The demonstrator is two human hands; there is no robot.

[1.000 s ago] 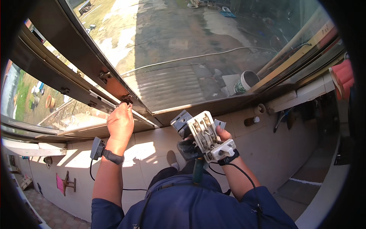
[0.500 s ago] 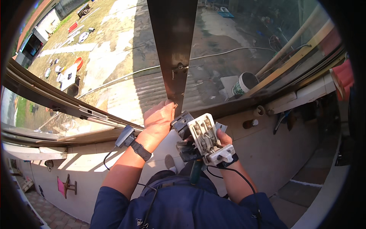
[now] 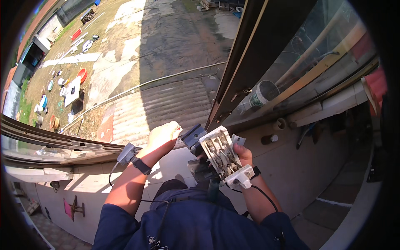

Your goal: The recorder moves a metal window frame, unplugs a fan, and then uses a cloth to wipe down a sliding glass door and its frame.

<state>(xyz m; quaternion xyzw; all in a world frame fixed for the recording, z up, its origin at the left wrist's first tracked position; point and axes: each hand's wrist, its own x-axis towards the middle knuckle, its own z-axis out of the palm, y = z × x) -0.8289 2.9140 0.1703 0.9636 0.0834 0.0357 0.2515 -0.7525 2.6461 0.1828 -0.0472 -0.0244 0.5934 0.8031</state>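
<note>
My right hand grips an old knife switch with a white ceramic base, its metal contacts facing up. Dark cover pieces sit along its left side. Below it a dark green handle shows, partly hidden; I cannot tell what tool it belongs to. My left hand is closed beside the switch, over the door opening, apart from the door frame. What its fingers hold, if anything, is too small to make out. A dark-framed glass sliding door stands to the right of my left hand.
The door track crosses in front of me. Outside lie a corrugated sheet, a long hose and an orange basin. Behind the glass stands a bucket. A brown bottle is on the tiled floor; a small stool is at left.
The sliding door's frame has shifted right, widening the opening. My left hand has come off the frame and moved left and slightly down. The right hand still holds the switch, slightly lower.
</note>
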